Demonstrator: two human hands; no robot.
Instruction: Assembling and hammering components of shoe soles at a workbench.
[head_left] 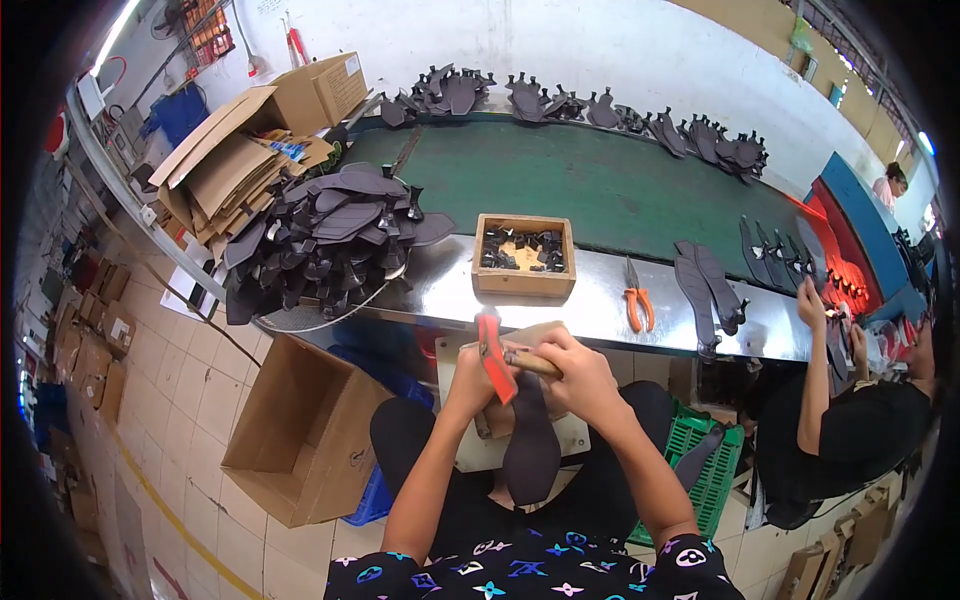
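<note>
My right hand (580,372) is closed round the wooden handle of a hammer (494,358) with a red-orange head. Under the hammer a dark shoe sole (532,455) points toward my lap, its far end hidden by the tool and my hands. My left hand (470,382) is closed beside that far end; the hammer head covers its fingers, so what they grip does not show. A pale work plate (455,385) sits beneath, between my knees. Just beyond, on the metal bench edge, stands a wooden box (524,284) holding small black pieces.
Orange-handled pliers (638,305) and paired soles (703,290) lie on the bench (430,290). Heeled soles (335,235) are heaped at left. A cardboard box (300,440) stands lower left, a green crate (715,475) lower right. A co-worker (840,430) works at right.
</note>
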